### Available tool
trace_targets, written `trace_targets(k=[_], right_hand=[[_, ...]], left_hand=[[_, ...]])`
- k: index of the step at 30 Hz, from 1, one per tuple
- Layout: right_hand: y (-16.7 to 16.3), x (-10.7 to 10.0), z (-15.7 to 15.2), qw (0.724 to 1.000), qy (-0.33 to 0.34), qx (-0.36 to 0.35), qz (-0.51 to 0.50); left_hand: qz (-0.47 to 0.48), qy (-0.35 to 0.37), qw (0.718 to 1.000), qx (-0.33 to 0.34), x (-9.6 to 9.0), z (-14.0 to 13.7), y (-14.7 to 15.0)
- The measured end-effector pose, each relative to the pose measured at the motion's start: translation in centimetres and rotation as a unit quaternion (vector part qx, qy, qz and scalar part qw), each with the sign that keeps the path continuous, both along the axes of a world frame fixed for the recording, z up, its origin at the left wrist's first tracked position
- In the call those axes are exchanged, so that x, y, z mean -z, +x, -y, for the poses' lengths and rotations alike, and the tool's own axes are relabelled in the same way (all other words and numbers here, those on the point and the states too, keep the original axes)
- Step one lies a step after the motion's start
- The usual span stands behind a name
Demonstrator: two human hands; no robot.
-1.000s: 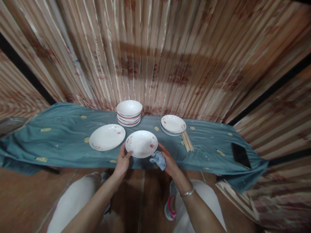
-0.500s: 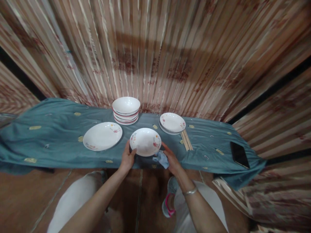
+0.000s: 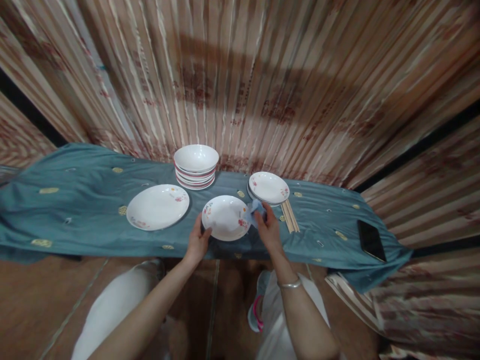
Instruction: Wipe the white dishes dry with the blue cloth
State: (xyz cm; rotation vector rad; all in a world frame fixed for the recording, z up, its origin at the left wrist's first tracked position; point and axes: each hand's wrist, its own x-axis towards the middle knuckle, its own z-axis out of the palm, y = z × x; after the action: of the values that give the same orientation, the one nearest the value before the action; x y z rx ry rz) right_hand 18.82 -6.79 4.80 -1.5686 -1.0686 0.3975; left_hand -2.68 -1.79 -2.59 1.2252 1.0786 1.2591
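My left hand [image 3: 198,241] grips the left edge of a white plate [image 3: 225,218] with a floral rim, its thumb over the rim. Bunched in the fingers of my right hand [image 3: 268,226] is a light blue cloth [image 3: 255,209], beside the plate's right rim; whether it touches the rim I cannot tell. To the left lies a larger oval plate [image 3: 157,207]. Behind stands a stack of bowls [image 3: 196,167], white with red edges. A short stack of floral plates [image 3: 269,188] is behind my right hand, with several chopsticks [image 3: 290,216] next to it.
A green tablecloth [image 3: 93,200] with yellow motifs covers the narrow table. A black phone [image 3: 371,240] lies near the right end. Pleated curtains [image 3: 232,90] hang close behind the table, and dark poles slant at both sides.
My right hand has moved up from below the plate's right edge to beside its upper right rim, carrying the cloth. My left hand keeps its hold on the plate.
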Motion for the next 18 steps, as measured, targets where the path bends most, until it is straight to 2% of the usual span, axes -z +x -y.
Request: trace_targets(k=[3,6,9,18], right_hand=[[-1.4,0.3,-0.9,0.995,0.013,-0.101,0.021],[-2.1,0.7,-1.6,0.985,-0.015,-0.168,0.027],[-2.2,0.6,-2.0,0.986,-0.021,-0.160,0.047],[-4.0,-0.3,-2.5,0.970,0.004,-0.136,0.200]], left_hand=[[0.006,-0.007,1.000,0.002,-0.4,0.1,0.0],[0.011,-0.008,1.000,0.007,-0.8,0.3,0.0],[0.011,-0.005,1.000,0.015,-1.0,0.4,0.0],[0.003,0.019,1.000,0.015,-1.2,0.7,0.1]])
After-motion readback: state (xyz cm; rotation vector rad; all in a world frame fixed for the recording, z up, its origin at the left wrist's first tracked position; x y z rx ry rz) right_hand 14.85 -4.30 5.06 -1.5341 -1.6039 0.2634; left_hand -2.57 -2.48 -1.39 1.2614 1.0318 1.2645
